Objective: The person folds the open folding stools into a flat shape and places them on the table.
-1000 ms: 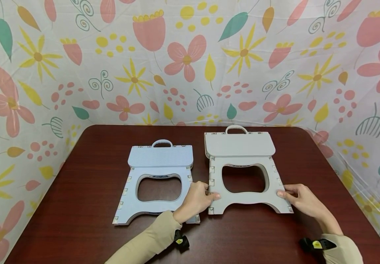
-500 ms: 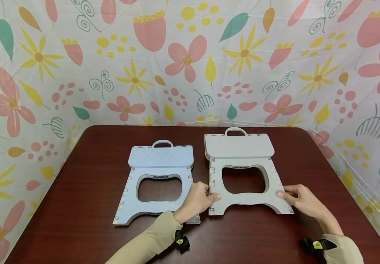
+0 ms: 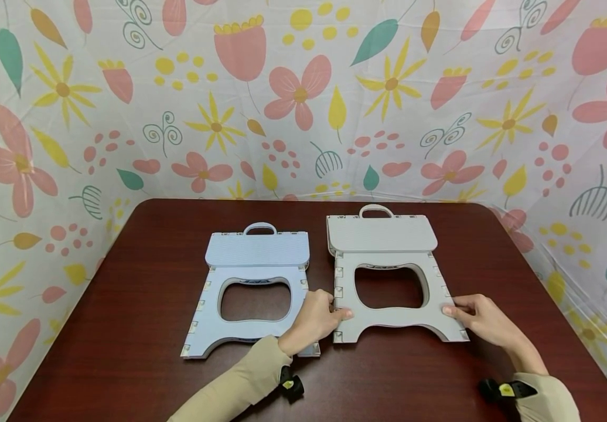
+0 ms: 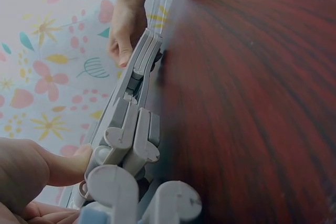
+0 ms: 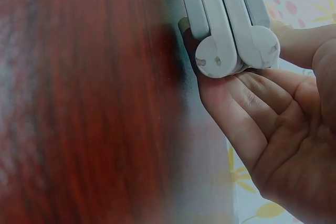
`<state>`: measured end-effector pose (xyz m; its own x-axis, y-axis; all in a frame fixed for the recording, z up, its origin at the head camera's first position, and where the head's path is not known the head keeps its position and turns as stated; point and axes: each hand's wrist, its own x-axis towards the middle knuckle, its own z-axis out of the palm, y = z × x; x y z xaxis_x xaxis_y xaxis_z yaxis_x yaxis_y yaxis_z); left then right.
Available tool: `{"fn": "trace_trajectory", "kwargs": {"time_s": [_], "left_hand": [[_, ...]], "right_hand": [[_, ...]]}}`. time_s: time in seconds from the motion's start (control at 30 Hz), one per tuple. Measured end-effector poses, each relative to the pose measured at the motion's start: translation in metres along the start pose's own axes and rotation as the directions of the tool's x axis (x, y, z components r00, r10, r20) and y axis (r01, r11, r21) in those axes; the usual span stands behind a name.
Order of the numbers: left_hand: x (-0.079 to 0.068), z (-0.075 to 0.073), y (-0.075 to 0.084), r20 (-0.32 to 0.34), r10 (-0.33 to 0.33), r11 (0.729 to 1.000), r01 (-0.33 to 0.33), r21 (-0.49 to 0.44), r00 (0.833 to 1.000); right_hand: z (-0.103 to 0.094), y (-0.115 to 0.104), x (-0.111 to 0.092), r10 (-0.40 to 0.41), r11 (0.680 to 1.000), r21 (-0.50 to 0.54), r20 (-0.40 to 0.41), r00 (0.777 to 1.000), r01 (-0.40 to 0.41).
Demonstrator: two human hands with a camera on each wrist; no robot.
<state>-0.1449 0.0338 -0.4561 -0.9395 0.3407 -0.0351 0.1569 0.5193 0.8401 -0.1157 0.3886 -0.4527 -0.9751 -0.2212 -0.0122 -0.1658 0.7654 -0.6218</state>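
Note:
A grey-white folding stool (image 3: 388, 317), folded flat with its handle at the far end, lies on the right half of the table. My left hand (image 3: 314, 319) grips its left edge, the thumb over the top face. On the opposite edge my right hand (image 3: 485, 319) pinches the stool, thumb above; in the right wrist view the fingers (image 5: 236, 114) curl beneath its hinged end. To the left lies a pale blue folding stool (image 3: 253, 272), also folded flat, its lower right leg partly hidden under my left forearm.
The dark red-brown table (image 3: 140, 281) has rounded far corners. A flower-printed curtain (image 3: 303, 99) hangs close behind it and along both sides. Black straps with small cameras (image 3: 291, 384) sit on both wrists.
The far end of the grey-white stool has dropped slightly in the head view, handle included. Both hands keep the same hold, and the pale blue stool stays put.

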Motion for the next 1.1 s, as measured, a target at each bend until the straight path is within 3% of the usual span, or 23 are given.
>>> {"fn": "trace_trajectory", "kwargs": {"time_s": [0.43,1.1], "left_hand": [[0.0003,0.0023,-0.001,-0.003,0.009,1.0,-0.009,0.022,1.0],[0.0014,0.0031,-0.0008,0.004,-0.007,1.0,0.007,0.011,1.0]], "right_hand": [[-0.0041,-0.0007,0.0004,0.08,0.996,0.038,0.058,0.995,-0.083],[-0.0051,0.0021,0.001,0.089,0.996,0.025,0.055,0.994,-0.091]]}}
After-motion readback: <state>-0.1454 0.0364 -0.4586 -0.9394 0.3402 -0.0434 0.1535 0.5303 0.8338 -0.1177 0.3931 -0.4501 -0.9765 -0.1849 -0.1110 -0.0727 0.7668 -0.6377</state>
